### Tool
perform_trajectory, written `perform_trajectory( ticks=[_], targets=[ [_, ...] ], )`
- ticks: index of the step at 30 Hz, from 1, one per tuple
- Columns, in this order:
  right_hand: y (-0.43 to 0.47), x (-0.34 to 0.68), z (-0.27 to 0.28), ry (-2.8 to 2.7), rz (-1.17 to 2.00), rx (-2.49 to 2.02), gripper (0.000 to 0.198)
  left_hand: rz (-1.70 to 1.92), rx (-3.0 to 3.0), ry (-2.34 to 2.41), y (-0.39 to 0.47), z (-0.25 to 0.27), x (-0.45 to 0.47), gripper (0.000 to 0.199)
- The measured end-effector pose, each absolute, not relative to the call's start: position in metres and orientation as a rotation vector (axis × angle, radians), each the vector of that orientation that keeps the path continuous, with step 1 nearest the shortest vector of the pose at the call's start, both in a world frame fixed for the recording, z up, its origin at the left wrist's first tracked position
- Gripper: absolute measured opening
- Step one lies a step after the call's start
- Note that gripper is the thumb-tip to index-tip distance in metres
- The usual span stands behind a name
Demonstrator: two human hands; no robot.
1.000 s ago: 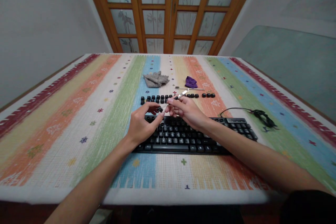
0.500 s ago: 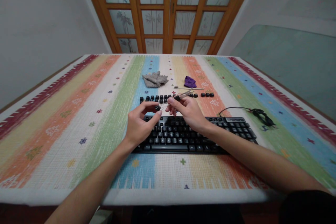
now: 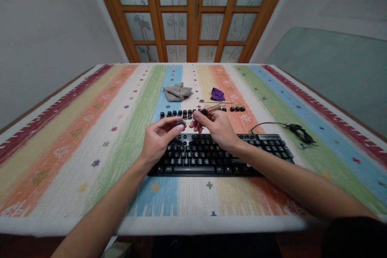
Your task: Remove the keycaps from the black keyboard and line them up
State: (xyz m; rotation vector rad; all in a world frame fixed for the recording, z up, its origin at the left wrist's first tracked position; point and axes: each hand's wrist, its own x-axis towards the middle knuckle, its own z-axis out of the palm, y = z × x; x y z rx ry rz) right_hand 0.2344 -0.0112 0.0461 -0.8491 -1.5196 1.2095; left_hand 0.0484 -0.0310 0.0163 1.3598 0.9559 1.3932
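My right hand (image 3: 216,127) is closed around a keycap puller (image 3: 204,111) with a dark middle, thin wires on its left end and metal prongs on its upper right end. A small black keycap (image 3: 180,122) sits at those wires. Thumb and fingers of my left hand (image 3: 159,137) pinch the keycap; whether the wires still grip it is too small to tell. Both hands are above the back edge of a black keyboard (image 3: 196,170). Bare spots show in its top row, partly hidden by my right hand.
Loose black keycaps (image 3: 174,113) lie in rows behind the keyboard. Farther back are a crumpled grey cloth (image 3: 177,92), a purple cloth (image 3: 217,94) and a thin brush-like stick (image 3: 217,102). The keyboard's bundled cable (image 3: 301,134) lies right on the striped tablecloth (image 3: 121,161).
My left thumb has moved up toward the fingers and closed on the keycap at the puller's wires. My right hand holds the puller almost where it was.
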Motion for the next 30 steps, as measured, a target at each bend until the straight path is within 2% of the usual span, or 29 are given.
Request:
perform_trajectory(
  ticks=[17, 30],
  targets=[
    [-0.024, 0.243, 0.040, -1.380, 1.268, -0.856, 0.047, 1.489, 1.337, 0.919, -0.029, 0.024, 0.076, 0.028],
    [-0.025, 0.269, 0.047, -1.492, 1.189, -0.858, 0.044, 1.284, 1.241, 0.869, -0.025, 0.039, 0.076, 0.030]
  ],
)
